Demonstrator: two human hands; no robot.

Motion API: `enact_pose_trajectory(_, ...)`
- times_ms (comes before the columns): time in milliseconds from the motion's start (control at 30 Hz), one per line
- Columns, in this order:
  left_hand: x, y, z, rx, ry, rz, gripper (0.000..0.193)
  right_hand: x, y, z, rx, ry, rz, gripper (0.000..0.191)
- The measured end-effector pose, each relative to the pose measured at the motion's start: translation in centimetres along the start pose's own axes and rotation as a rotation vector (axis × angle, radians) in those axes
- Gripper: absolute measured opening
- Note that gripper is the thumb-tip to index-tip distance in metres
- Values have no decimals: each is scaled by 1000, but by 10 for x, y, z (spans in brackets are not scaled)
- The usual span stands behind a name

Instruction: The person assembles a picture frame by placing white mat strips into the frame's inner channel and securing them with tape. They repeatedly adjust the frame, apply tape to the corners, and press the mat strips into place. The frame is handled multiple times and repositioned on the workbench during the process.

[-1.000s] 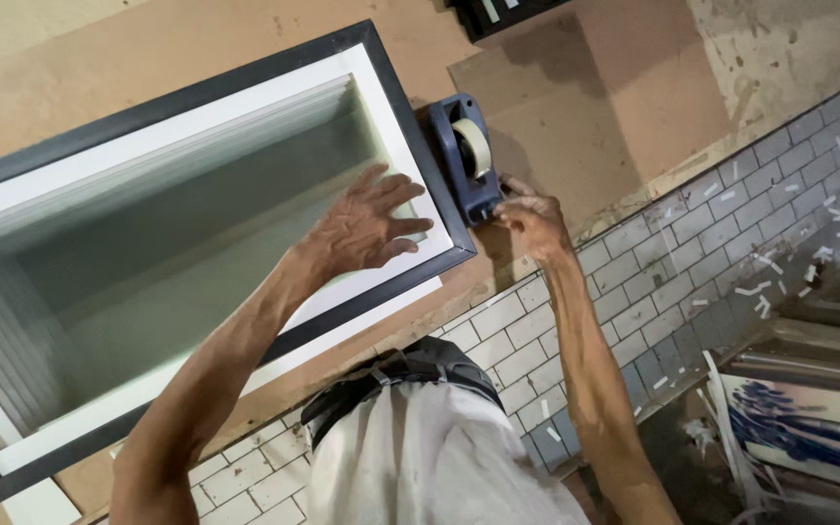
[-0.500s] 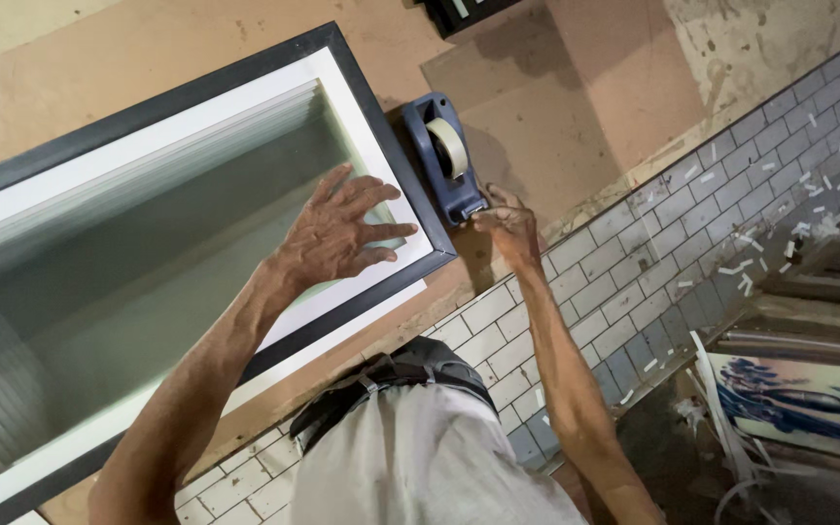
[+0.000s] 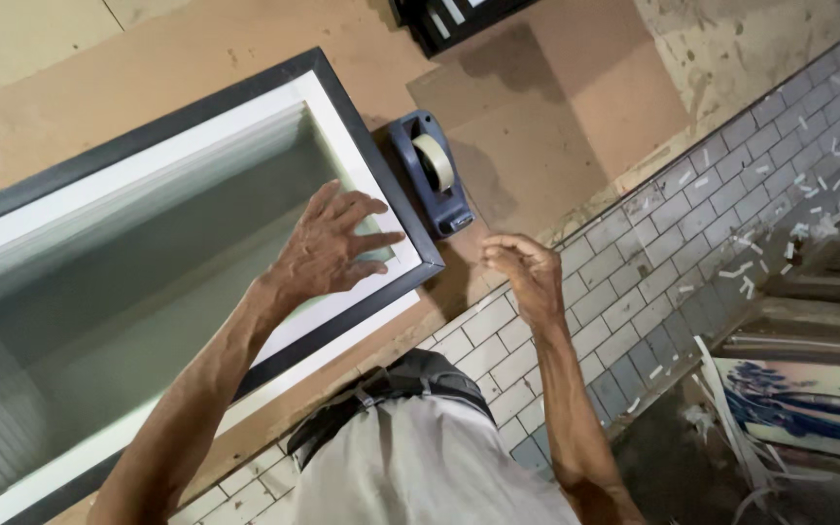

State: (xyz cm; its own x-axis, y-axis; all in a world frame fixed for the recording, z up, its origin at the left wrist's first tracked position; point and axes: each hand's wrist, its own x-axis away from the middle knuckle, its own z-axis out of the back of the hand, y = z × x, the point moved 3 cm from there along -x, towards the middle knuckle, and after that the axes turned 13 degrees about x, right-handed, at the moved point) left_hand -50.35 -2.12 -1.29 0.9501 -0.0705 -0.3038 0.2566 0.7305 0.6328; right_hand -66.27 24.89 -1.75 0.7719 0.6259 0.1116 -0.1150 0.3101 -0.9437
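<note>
The left hand (image 3: 331, 248) lies flat, fingers spread, on the black frame's (image 3: 367, 160) near corner; its long axis runs lower-left to upper-right. The right hand (image 3: 525, 270), fingers pinched, possibly on tape, hovers beside the blue tape dispenser (image 3: 430, 180).

The left hand (image 3: 328, 248) lies flat, fingers spread, on the frame (image 3: 381, 190) near its corner. The right hand (image 3: 522, 267) hovers pinched at the counter (image 3: 556, 126) edge, just beside the tape dispenser (image 3: 430, 185), which touches the frame.
</note>
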Motion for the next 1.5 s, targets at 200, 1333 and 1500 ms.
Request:
enact_pose_trajectory(200,-14,33,-1,361,213,47,38,21,-37,-31,20,-92,-4,22)
enact_pose_trajectory(1333,-30,81,15,455,356,356,13,19,-69,-55,-207,-159,18,84)
enact_pose_trajectory(1500,-23,69,10,527,478,400,8,7,-77,-46,-120,-6,-12,91)
